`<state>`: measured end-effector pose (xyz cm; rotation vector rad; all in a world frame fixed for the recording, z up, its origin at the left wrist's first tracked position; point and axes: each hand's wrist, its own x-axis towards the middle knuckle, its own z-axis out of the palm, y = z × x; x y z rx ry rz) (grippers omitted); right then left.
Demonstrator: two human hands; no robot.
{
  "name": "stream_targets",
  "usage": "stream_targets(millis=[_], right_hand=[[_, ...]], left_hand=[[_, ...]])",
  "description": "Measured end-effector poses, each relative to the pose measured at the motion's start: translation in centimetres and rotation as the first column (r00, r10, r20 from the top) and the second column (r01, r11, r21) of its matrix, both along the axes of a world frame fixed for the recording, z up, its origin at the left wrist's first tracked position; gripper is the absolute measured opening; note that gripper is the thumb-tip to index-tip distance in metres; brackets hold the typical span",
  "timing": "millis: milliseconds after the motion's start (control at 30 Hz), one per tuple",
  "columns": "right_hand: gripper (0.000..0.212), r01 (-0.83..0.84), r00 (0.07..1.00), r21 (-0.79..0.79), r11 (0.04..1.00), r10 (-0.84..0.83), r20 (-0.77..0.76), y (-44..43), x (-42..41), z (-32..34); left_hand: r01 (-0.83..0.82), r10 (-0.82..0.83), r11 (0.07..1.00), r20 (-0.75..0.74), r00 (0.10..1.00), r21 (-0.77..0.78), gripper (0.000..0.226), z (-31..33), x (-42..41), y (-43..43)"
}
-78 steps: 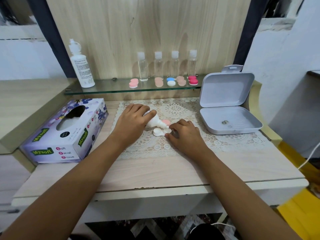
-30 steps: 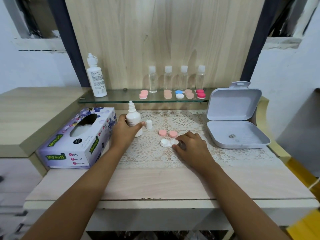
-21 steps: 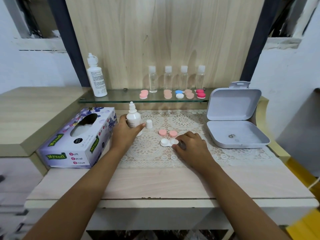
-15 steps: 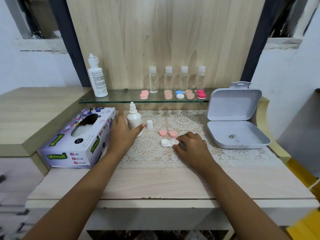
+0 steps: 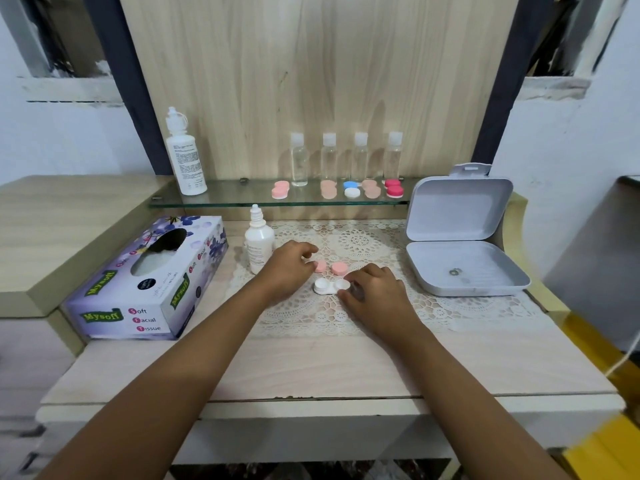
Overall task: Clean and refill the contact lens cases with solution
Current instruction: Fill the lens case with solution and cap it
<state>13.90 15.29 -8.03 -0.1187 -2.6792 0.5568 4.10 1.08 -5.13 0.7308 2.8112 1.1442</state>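
Note:
An open white lens case point(image 5: 325, 286) lies on the lace mat point(image 5: 367, 242). My right hand point(image 5: 375, 296) pinches its right well. Its two pink lids point(image 5: 320, 266) point(image 5: 338, 268) lie just behind it. The small white solution bottle point(image 5: 259, 244) stands upright and uncapped at the mat's left edge, with no hand on it. My left hand point(image 5: 289, 271) is right of the bottle. Its fingers are curled over the spot where the bottle's small white cap stood, and the cap itself is hidden.
A tissue box point(image 5: 145, 285) lies at the left. An open white plastic box point(image 5: 464, 268) sits at the right. On the glass shelf point(image 5: 235, 199) behind stand a tall solution bottle point(image 5: 183, 161), several clear bottles point(image 5: 329, 157) and several closed lens cases point(image 5: 351, 190).
My left hand poured into the case, stood the bottle upright at the left, let it go and moved right onto the cap. My right hand has stayed on the case.

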Motion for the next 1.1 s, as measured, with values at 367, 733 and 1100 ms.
stream_targets(millis=[367, 733, 1100], right_hand=[[0.032, 0.003, 1.0, 0.0, 1.0, -0.003, -0.008, 0.1, -0.1, -0.1], [0.032, 0.001, 1.0, -0.007, 1.0, -0.001, -0.002, 0.1, -0.1, -0.1], [0.032, 0.003, 1.0, -0.011, 1.0, -0.003, 0.013, 0.0, 0.0, 0.1]], left_hand=[[0.061, -0.061, 0.981, 0.002, 0.998, -0.183, 0.037, 0.0, -1.2, 0.4], [0.031, -0.039, 0.987, 0.048, 0.998, 0.155, 0.016, -0.3, 2.7, -1.5], [0.093, -0.091, 0.995, -0.063, 0.994, 0.042, 0.021, -1.5, 3.1, -1.3]])
